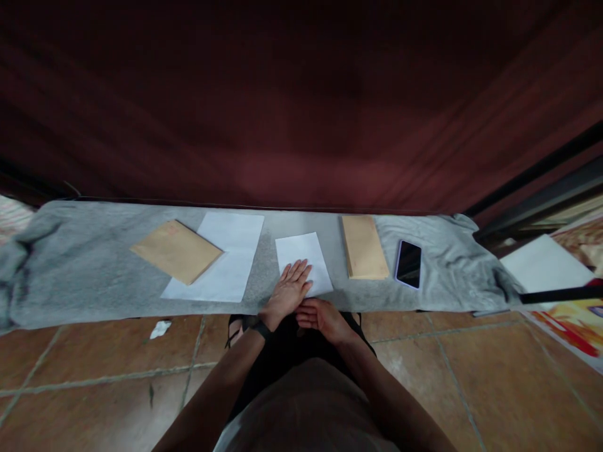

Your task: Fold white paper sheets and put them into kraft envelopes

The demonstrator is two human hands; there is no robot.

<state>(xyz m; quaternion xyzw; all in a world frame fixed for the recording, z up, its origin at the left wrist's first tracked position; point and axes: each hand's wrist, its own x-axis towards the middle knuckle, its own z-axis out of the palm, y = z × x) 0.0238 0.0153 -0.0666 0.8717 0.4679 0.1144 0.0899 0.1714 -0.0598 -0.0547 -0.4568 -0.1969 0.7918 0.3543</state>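
My left hand (288, 290) lies flat with fingers stretched out on the near part of a folded white sheet of paper (304, 252), which rests on a grey cloth (94, 276). My right hand (321, 316) sits just below and right of it at the cloth's near edge, fingers curled toward the sheet's lower edge; whether it pinches the paper is unclear. A brown envelope (176, 250) lies on a larger white sheet (226, 263) to the left. A second brown envelope (364, 246) lies to the right.
A dark phone (408, 263) in a pale case lies on the cloth right of the second envelope. A crumpled white scrap (160, 328) is on the brown tiled floor. A dark red curtain (301, 100) hangs behind. White paper (544, 263) and colourful prints lie at right.
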